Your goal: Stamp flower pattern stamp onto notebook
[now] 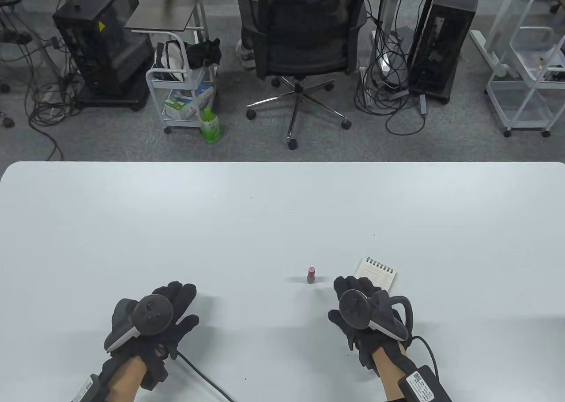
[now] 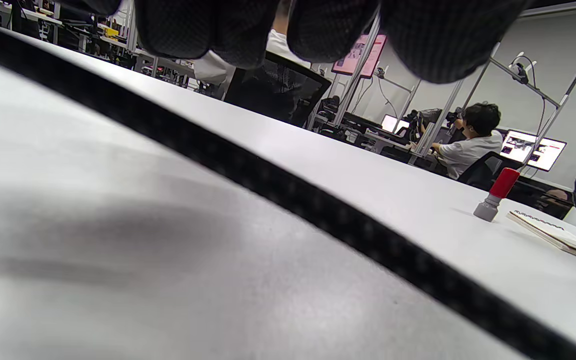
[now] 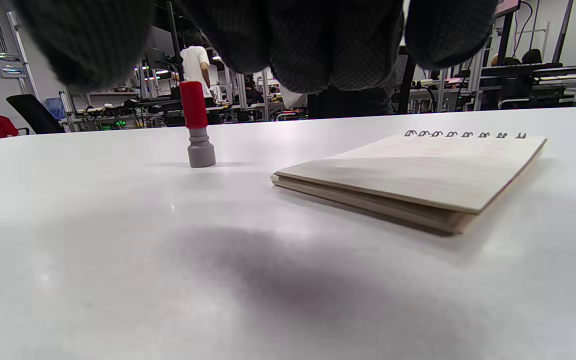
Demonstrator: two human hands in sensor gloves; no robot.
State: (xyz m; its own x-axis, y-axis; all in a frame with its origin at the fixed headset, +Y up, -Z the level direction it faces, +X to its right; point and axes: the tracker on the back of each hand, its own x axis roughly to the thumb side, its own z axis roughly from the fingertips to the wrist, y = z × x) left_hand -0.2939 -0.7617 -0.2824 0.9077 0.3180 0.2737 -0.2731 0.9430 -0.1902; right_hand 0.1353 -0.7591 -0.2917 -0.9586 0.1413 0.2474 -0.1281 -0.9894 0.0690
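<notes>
A small stamp [image 1: 311, 274] with a red handle and grey base stands upright on the white table [image 1: 265, 216]. It also shows in the left wrist view [image 2: 495, 194] and the right wrist view [image 3: 196, 125]. A small spiral notebook [image 1: 376, 271] with a blank cream page lies just right of the stamp, also in the right wrist view [image 3: 418, 172]. My right hand [image 1: 359, 307] rests flat, just in front of the notebook and right of the stamp, holding nothing. My left hand [image 1: 165, 311] rests flat at the near left, far from both, holding nothing.
The table's far edge [image 1: 282, 162] runs across the middle of the table view. Beyond it on the floor stand an office chair [image 1: 304, 44], a white cart [image 1: 183, 88] and a green bottle [image 1: 209, 126]. A black cable [image 1: 207, 377] trails from my left wrist.
</notes>
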